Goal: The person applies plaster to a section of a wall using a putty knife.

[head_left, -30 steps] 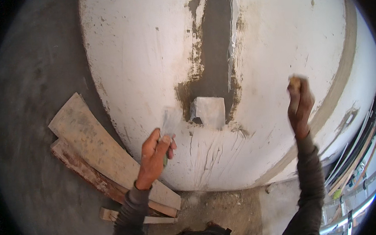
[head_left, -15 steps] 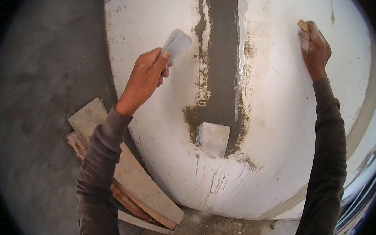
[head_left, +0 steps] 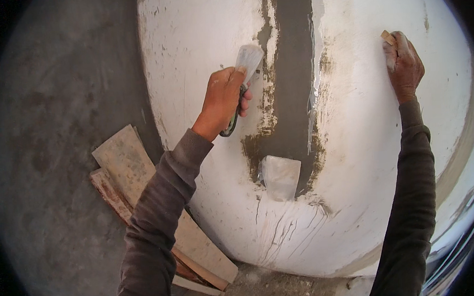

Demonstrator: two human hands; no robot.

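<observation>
My left hand is closed round the handle of a putty knife, its pale, smeared blade pointing up beside the left edge of a grey mortar strip. I cannot tell whether the blade touches the white wall. On the right, against the wall's white surface, my right hand grips a small tan, flat-edged piece; most of it is hidden by the fingers. Ragged, flaking edges line the strip. At its lower end sits a whitish box-like piece.
Several long worn boards lean at the lower left beside the wall's base, partly behind my left forearm. A dark grey surface fills the left side. Dusty floor shows at the bottom.
My left hand has moved right and slightly down with the putty knife, closer to the mortar strip. The whole view has shifted slightly; my right hand keeps about the same place on the wall.
</observation>
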